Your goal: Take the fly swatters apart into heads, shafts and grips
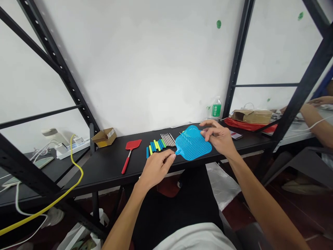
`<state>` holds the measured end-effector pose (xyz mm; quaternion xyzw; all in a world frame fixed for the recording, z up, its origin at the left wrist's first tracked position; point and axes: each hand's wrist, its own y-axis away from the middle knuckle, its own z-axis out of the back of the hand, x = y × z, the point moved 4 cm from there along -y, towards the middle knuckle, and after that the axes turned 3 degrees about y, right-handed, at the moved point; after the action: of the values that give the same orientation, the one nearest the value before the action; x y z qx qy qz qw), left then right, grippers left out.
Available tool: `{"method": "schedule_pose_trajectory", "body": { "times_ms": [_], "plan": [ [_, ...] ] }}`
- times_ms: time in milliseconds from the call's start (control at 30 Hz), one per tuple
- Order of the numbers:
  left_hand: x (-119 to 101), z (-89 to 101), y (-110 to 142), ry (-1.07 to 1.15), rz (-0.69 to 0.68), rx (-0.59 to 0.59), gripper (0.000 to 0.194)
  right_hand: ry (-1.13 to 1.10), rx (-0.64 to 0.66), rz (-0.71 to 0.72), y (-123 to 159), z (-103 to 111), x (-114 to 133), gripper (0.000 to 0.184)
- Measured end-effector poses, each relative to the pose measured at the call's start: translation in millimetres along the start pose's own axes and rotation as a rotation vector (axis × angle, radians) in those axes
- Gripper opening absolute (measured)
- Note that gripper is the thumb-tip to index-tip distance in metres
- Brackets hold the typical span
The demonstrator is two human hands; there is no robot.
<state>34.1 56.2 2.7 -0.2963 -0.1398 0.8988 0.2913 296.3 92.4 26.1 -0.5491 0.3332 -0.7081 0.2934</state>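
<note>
- Two hands at work: blue swatter (193, 144) sits between them, over the black table (101, 167). Head only, short stub at the neck, no long handle visible.
- Right hand (217, 137): fingers spread and curled over the head's far right edge, partly closed, appears to have hold of it. Thumb hidden.
- Left hand (156, 169): fingertips (171, 157) at the stub. Touching or gripping, cannot tell.
- Handling, my read: thin perforated plastic, light, flexible, maybe slick. Take it by stub or rim, not mesh.
- Beside it on the left: blue, green and yellow sticks (156, 148), steel rods (168, 140). Further left: red swatter (133, 144), with handle.
- Labels: water bottle (216, 108) has a green label, cardboard box (104, 138) a small one. Both too small to read. No brand legible on either swatter.
- Co-worker's hand (319, 101) far right, well apart.
</note>
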Motion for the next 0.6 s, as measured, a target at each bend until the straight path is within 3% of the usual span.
{"method": "schedule_pose_trajectory", "body": {
  "times_ms": [67, 133, 200, 267, 367, 500, 600],
  "plan": [
    [3.7, 1.2, -0.3, -0.002, 0.023, -0.03, 0.041, -0.055, 0.0, -0.067, -0.2, 3.4, -3.1, 0.025],
    [6.8, 0.9, -0.7, -0.057, 0.05, -0.059, 0.04, -0.124, 0.093, -0.213, 0.9, 1.4, -8.9, 0.019],
    [8.2, -1.6, -1.1, -0.124, 0.059, -0.057, 0.04, -0.179, 0.208, -0.367, 4.2, -4.3, -15.6, 0.037],
    [8.4, -4.5, -1.4, -0.174, 0.056, -0.04, 0.039, -0.197, 0.314, -0.438, 7.6, -11.1, -21.2, 0.04],
    [8.8, -6.5, -1.7, -0.208, 0.053, -0.013, 0.037, -0.164, 0.384, -0.41, 9.5, -18.4, -30.1, 0.028],
    [10.5, -8.5, -3.5, -0.171, 0.056, 0.033, 0.037, -0.086, 0.351, -0.352, 7.6, -23.2, -46.2, 0.035],
    [14.6, -9.7, -5.4, -0.111, 0.079, 0.073, 0.037, -0.067, 0.309, -0.339, 4.9, -24.1, -58.5, 0.029]
  ]
}}
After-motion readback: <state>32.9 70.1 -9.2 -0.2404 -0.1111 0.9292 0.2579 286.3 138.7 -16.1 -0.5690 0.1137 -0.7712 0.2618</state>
